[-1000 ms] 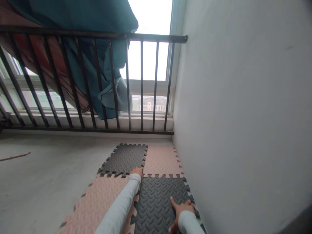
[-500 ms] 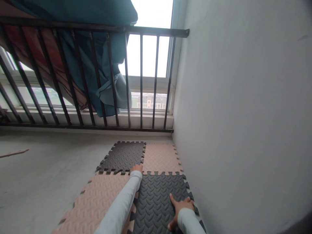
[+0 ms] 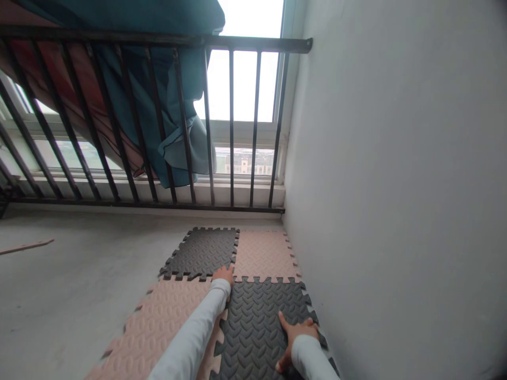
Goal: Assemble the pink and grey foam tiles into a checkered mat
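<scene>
Foam puzzle mat tiles lie on the floor in a pink and black checker pattern. My left hand (image 3: 224, 275) presses down at the seam where the tiles meet, its fingers resting on the mat. Beyond it are the far black tile (image 3: 204, 250) and the far pink tile (image 3: 265, 253). My right hand (image 3: 298, 334) is spread on the near black tile (image 3: 257, 316), thumb out to the side, close to its right edge. Under my left forearm stretches the near pink tile (image 3: 158, 322). Along the seam between the near tiles, some teeth look not fully meshed.
A plain wall (image 3: 388, 190) rises just right of the mat. Ahead, a black metal railing (image 3: 158, 203) stands before a window, with a teal and red cloth (image 3: 178, 105) draped over it. A thin wooden strip (image 3: 27, 247) lies on the grey floor (image 3: 79, 295) at left.
The view has shifted slightly. Both hands remain at the same spots on the mat, with little visible movement.
</scene>
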`<state>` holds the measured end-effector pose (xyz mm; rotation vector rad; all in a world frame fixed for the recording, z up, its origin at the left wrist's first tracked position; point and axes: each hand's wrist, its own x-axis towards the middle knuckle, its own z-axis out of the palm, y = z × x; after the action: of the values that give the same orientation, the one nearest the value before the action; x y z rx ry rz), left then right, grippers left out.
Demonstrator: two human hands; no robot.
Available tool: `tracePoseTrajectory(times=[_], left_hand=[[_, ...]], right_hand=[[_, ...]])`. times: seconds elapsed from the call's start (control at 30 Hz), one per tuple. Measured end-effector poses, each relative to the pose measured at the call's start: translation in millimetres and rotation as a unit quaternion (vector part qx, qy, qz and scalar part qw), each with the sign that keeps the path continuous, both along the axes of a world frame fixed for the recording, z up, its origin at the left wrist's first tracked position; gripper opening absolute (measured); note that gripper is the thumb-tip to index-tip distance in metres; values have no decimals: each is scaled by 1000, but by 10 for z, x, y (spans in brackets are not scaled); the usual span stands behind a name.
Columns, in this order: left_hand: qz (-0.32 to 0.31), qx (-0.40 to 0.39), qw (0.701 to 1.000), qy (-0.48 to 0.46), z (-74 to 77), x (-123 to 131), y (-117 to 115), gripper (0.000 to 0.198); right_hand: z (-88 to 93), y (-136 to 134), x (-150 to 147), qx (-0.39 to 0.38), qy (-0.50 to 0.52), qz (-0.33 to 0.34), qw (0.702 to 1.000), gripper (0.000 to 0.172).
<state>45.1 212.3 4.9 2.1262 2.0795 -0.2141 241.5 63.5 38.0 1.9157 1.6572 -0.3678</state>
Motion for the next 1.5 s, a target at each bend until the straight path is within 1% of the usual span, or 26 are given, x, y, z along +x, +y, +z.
tracePoseTrajectory(times=[0.17,0.23,0.33,0.4,0.5,0.57,0.67,0.83,0.87,0.93,1.03,1.07,1.1,1.17,1.23,1.3,1.5], left_hand=[[1,87,996,6,-76,33,-191,49],[5,106,994,0,-125,32,-263,52],[-8,108,994,-10,-196,4,-342,53],[-5,108,994,-19,-227,-11,-378,52],[40,112,992,-35,-239,-13,-400,49],[53,114,991,-40,-238,-22,-393,48],[34,105,993,-30,-263,-90,-386,47],[31,90,995,-4,-354,-236,-445,59],[27,90,996,-4,-346,-249,-451,61],[21,84,996,-8,-282,-278,-436,62],[-5,72,997,-28,-103,-396,-355,47],[0,74,997,-32,-45,-464,-323,42],[18,80,996,-33,3,-540,-294,38],[73,94,993,-22,54,-688,-255,34],[105,99,990,-12,49,-790,-235,36],[106,97,989,-16,16,-821,-220,40],[147,82,985,-26,-39,-720,-140,43]], right_hand=[[99,14,-13,-27,12,-15,999,129],[116,10,-20,-26,14,-17,999,129],[114,2,-24,-19,16,-20,999,129],[96,1,-18,-18,19,-26,999,129],[56,10,2,-9,45,-30,999,128],[44,15,11,-2,57,-26,998,127],[79,11,0,-2,40,-25,999,127],[179,-14,-48,-8,26,-40,999,130],[187,-17,-51,-7,26,-40,999,131],[188,-17,-47,-7,24,-33,999,130],[168,-9,-28,-13,20,-21,999,127],[160,-6,-22,-15,19,-22,999,127],[152,-4,-17,-16,19,-23,999,127],[143,-3,-13,-16,22,-27,999,128],[141,-7,-15,-10,23,-26,999,128],[144,-12,-18,-7,22,-21,1000,128],[123,2,-8,-8,34,-23,999,128]])
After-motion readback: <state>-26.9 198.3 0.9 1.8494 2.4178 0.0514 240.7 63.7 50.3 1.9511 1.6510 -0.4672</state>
